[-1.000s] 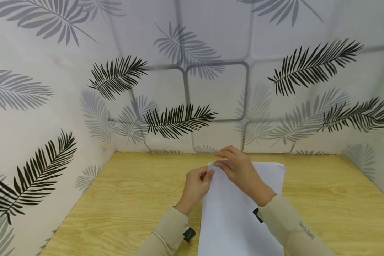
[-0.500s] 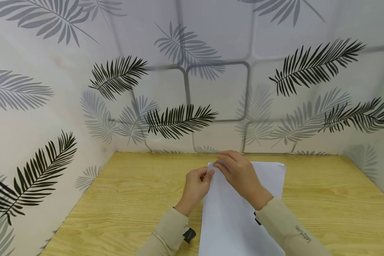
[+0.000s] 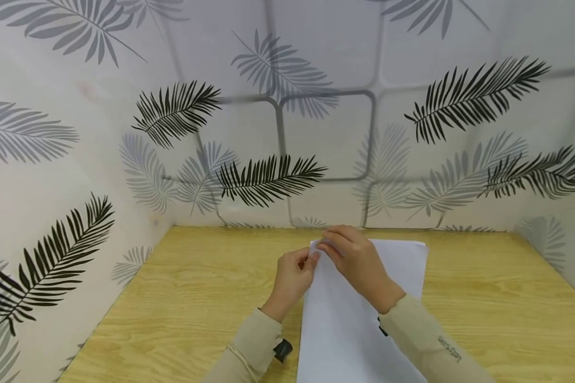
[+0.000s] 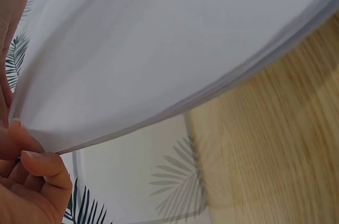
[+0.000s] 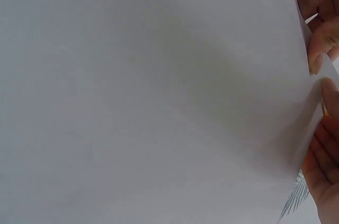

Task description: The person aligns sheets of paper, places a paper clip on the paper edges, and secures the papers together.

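Paper stack (image 3: pixel 345 330): one pile, several plain white sheets, edges layered in left wrist view, lying lengthwise on wooden table (image 3: pixel 172 298) before you. Two hands at far left corner. Your left hand (image 3: pixel 291 279): fingers pinched on lifted top sheet's corner. Your right hand (image 3: pixel 356 260): fingertips together, clamped on same corner. One table, leaf-patterned walls (image 3: pixel 76 133) around.

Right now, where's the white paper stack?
Head view: the white paper stack lies on the wooden table, centre-right; the left hand and right hand pinch its far-left corner.
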The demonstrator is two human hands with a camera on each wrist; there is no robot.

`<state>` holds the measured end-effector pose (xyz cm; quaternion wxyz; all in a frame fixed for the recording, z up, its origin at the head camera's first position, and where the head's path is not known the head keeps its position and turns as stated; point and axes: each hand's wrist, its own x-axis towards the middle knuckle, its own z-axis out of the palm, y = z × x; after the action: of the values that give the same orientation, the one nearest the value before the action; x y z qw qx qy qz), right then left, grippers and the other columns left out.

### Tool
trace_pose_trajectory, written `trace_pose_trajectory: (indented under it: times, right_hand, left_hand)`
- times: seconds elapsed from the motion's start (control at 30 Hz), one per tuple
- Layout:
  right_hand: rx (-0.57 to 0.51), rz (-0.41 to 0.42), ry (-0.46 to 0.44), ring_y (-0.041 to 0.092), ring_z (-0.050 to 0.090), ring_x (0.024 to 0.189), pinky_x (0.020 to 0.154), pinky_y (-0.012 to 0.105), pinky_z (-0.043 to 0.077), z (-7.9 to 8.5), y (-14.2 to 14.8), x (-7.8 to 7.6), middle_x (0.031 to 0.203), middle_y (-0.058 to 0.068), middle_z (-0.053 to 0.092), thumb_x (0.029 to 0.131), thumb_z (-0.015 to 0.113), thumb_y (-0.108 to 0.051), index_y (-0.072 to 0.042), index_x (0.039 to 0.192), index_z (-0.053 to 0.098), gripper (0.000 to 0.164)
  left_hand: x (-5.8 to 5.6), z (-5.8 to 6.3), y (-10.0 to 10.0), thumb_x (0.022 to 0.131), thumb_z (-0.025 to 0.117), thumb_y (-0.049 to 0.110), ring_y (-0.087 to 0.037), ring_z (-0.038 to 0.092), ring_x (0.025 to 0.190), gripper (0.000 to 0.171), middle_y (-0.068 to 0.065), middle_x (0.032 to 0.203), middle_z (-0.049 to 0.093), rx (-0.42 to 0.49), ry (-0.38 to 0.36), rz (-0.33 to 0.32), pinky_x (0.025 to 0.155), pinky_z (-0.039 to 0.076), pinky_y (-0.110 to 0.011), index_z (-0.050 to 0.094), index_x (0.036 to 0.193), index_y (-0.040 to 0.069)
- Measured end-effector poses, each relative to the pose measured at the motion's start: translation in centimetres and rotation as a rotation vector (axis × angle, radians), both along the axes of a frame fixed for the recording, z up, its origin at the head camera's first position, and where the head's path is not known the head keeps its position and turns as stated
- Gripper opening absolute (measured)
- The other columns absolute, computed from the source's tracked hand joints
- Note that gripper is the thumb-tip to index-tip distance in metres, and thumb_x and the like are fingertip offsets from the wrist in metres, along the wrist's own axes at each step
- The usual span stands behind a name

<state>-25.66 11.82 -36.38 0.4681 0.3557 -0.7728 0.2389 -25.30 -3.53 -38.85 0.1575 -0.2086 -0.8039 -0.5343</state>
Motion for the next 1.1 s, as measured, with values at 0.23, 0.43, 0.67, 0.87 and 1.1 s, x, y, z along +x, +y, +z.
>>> trace_pose_trajectory:
  times: [0.23, 0.43, 0.67, 0.87, 1.1]
  right_hand:
    - [0.006, 0.009, -0.014, 0.025, 0.065, 0.086, 0.071, 0.032, 0.055, -0.2, -0.1, -0.1, 0.093, 0.011, 0.066, 0.070, 0.083, -0.001, 0.000, 0.090, 0.073, 0.022]
    - [0.010, 0.017, 0.005, 0.025, 0.065, 0.085, 0.070, 0.032, 0.055, -0.2, -0.3, -0.1, 0.094, 0.011, 0.065, 0.071, 0.082, 0.000, -0.001, 0.090, 0.072, 0.021]
    - [0.011, 0.002, -0.021, 0.028, 0.064, 0.092, 0.074, 0.033, 0.055, -0.2, -0.2, 0.2, 0.099, 0.013, 0.065, 0.070, 0.082, 0.002, 0.000, 0.094, 0.070, 0.027]
    - [0.002, -0.028, -0.073, 0.028, 0.062, 0.096, 0.077, 0.035, 0.054, 0.0, 0.6, 1.0, 0.110, 0.015, 0.060, 0.073, 0.081, -0.001, 0.002, 0.112, 0.063, 0.043]
    - [-0.207, -0.094, -0.056, 0.035, 0.056, 0.104, 0.087, 0.042, 0.046, 1.2, 3.6, 1.5, 0.111, 0.021, 0.057, 0.077, 0.076, 0.005, 0.006, 0.117, 0.060, 0.043]
  left_hand:
    - [0.0, 0.1, 0.0, 0.094, 0.059, 0.004, -0.001, 0.028, 0.045, 0.044, 0.005, 0.051, 0.031, -0.004, 0.023, 0.010, 0.045, 0.023, -0.018, 0.037, 0.056, 0.008]
    - [0.0, 0.2, 0.0, 0.093, 0.060, 0.004, -0.001, 0.029, 0.045, 0.043, 0.005, 0.053, 0.032, 0.022, 0.029, 0.026, 0.044, 0.023, -0.018, 0.039, 0.056, 0.007]
    - [0.1, 0.3, 0.0, 0.094, 0.060, 0.004, -0.003, 0.029, 0.045, 0.043, 0.005, 0.052, 0.031, 0.021, 0.020, 0.013, 0.044, 0.024, -0.019, 0.039, 0.057, 0.007]
    - [0.2, 0.3, -0.2, 0.094, 0.060, 0.003, -0.005, 0.032, 0.047, 0.034, 0.004, 0.053, 0.035, 0.031, 0.004, 0.009, 0.045, 0.027, -0.019, 0.050, 0.062, 0.003]
    - [0.2, 0.4, -0.6, 0.092, 0.061, 0.003, -0.006, 0.031, 0.048, 0.038, 0.004, 0.053, 0.031, 0.076, 0.022, 0.034, 0.046, 0.026, -0.020, 0.044, 0.058, 0.004]
